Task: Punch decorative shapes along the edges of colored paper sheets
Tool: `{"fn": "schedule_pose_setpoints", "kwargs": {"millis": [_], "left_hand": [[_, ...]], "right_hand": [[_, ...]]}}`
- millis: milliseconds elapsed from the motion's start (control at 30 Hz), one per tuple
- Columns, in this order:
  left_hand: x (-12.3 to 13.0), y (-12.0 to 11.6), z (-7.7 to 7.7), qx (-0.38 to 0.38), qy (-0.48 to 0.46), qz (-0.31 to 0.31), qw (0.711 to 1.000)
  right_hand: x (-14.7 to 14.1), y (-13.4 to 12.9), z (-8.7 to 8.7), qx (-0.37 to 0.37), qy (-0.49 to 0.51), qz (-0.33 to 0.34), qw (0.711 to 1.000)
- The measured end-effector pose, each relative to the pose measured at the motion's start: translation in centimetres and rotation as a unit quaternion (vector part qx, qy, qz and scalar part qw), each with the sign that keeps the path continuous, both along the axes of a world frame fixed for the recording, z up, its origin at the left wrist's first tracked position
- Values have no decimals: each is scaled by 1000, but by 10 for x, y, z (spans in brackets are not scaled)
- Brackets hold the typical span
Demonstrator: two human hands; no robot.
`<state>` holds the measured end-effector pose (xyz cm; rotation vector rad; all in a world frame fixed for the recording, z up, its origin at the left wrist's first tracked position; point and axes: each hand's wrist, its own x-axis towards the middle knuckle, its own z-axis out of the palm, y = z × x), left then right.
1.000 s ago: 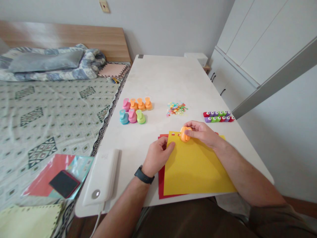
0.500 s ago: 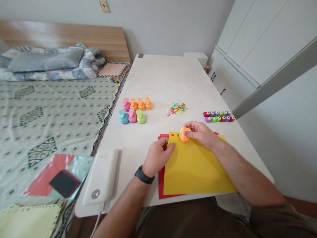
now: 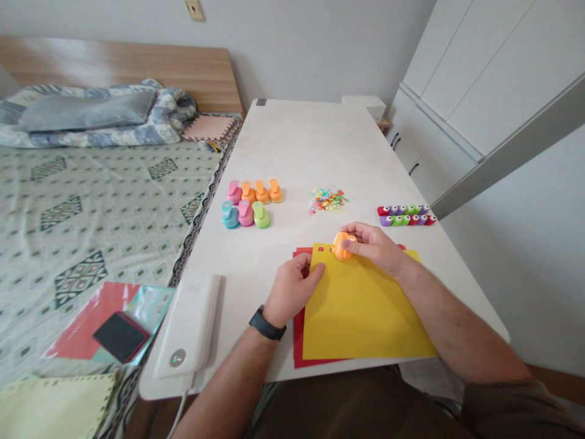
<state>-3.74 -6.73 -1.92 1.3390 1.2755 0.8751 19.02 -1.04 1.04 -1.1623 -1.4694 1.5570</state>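
Note:
My right hand [image 3: 372, 245] is closed around an orange craft punch [image 3: 343, 246], thumb on top, at the far edge of a yellow paper sheet [image 3: 361, 311]. Small punched shapes show in the sheet's far left corner, just left of the punch. My left hand [image 3: 298, 283], with a dark band on its wrist, pinches the yellow sheet's left edge between thumb and fingers. Beneath the yellow sheet lies red paper [image 3: 298, 341], showing along the left and near edges. Whether the punch's jaw sits fully over the paper is hidden.
Several colourful craft punches [image 3: 247, 212] stand in two rows at left. Paper confetti [image 3: 328, 200] lies in a heap mid-table. Small red, green and purple pieces with eye-like dots [image 3: 406, 216] line up at right. A white corded device [image 3: 187, 329] occupies the near left corner; a phone [image 3: 120, 336] lies on the bed.
The orange punch has turned slightly and shifted a little along the sheet's far edge in my right hand. My left hand keeps its hold on the paper.

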Motion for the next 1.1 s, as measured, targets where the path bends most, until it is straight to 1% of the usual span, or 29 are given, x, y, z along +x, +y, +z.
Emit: {"fn": "schedule_pose_setpoints", "kwargs": {"millis": [167, 333, 467, 533, 600, 700, 800, 867, 933, 1000, 1100], "left_hand": [[0, 0, 0, 1, 3, -2, 1000], [0, -1, -1, 4, 14, 10, 1000], [-1, 0, -1, 11, 25, 6, 1000], [-1, 0, -1, 18, 31, 4, 999], [-1, 0, -1, 25, 36, 3, 999], [-1, 0, -1, 29, 37, 0, 999], [-2, 0, -1, 26, 34, 0, 999], [-2, 0, -1, 27, 36, 3, 999], [-3, 0, -2, 30, 41, 6, 999], [-3, 0, -2, 33, 44, 7, 998], [-3, 0, -1, 38, 48, 5, 998]], "right_hand": [[5, 6, -3, 21, 24, -67, 997], [11, 13, -3, 53, 48, -138, 988], [13, 17, -5, 60, 55, -167, 983], [11, 21, -3, 63, 51, -172, 982], [7, 25, 4, 67, 39, -162, 984], [-5, 36, 19, 75, 21, -124, 989], [-21, 50, 34, 93, 7, -82, 992], [-35, 61, 39, 107, -13, -51, 993], [-50, 73, 39, 116, -43, -27, 992], [-67, 85, 35, 115, -73, -15, 991], [-92, 103, 24, 85, -103, 0, 991]]}}
